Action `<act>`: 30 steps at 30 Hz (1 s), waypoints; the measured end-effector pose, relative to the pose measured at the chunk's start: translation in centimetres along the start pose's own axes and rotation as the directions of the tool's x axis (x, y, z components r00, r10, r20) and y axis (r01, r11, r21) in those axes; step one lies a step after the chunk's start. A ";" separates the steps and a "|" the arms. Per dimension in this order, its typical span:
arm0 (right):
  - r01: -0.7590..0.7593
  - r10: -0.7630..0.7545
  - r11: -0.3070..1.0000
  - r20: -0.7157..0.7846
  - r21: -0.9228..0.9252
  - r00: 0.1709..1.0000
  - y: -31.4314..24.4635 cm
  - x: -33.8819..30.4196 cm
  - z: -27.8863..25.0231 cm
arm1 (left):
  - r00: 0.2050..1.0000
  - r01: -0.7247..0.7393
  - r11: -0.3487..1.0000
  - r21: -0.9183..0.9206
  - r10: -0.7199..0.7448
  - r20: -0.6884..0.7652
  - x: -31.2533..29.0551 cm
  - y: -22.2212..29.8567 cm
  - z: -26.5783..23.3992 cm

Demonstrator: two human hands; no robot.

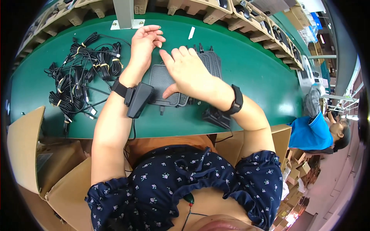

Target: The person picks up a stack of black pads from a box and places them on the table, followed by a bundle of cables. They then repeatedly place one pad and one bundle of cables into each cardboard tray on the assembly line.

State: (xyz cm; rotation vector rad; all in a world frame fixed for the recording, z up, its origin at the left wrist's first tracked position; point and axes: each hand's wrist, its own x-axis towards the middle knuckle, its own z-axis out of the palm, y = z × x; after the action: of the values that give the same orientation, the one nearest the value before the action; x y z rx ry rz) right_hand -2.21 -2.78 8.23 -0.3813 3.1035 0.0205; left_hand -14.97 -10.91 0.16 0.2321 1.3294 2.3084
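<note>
Dark grey, ribbed and dotted, the flat plastic panels with rounded corners (159, 79) lie overlapping on the broad green table (266, 73), just in front of the person; small tabs jut from their edges. The right hand (187, 72) lies over them, back upward, fingers spread and thumb held apart; it hides much of the stack, and I cannot tell whether it presses on the plastic or only hovers, though I see no grip closed around anything. The left hand (147, 45) is beyond the panels' far left corner, fingers loosely bent, with nothing that I can see between them; both wrists wear black strapped devices (140, 100).

To the left sits a tangled pile of black cables, coiled and tied with pale bands (79, 76), well apart from the fingers; a small white strip (191, 32) lies beyond the panels, near the foot of a pale metal post (123, 15).

The step in hand, as I judge it, is handling or straightening the panels, with the cables untouched; lifting one would call for the right thumb to get under a near edge while the fingers close over the far one; the overlap, I think, could drag a neighbour along.
</note>
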 end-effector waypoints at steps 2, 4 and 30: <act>-0.073 0.058 0.992 0.134 0.108 0.989 0.9 0.5 0.4 | 1.000 0.004 1.000 -0.001 -0.004 0.001 0.1 0.0 -0.1; -0.066 0.054 0.991 0.104 0.119 0.993 1.5 0.1 0.8 | 1.000 0.012 1.000 -0.015 -0.012 0.012 0.2 -0.2 0.1; -0.516 0.316 0.857 -0.788 -0.003 0.529 36.4 -5.1 -2.8 | 1.000 0.007 0.992 0.127 -0.005 -0.017 -0.6 0.4 0.6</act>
State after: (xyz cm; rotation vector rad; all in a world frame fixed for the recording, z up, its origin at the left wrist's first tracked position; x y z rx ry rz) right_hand -6.07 33.72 11.55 0.5747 3.9719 0.3291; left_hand -14.37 -10.93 0.87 0.2503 1.4855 2.2276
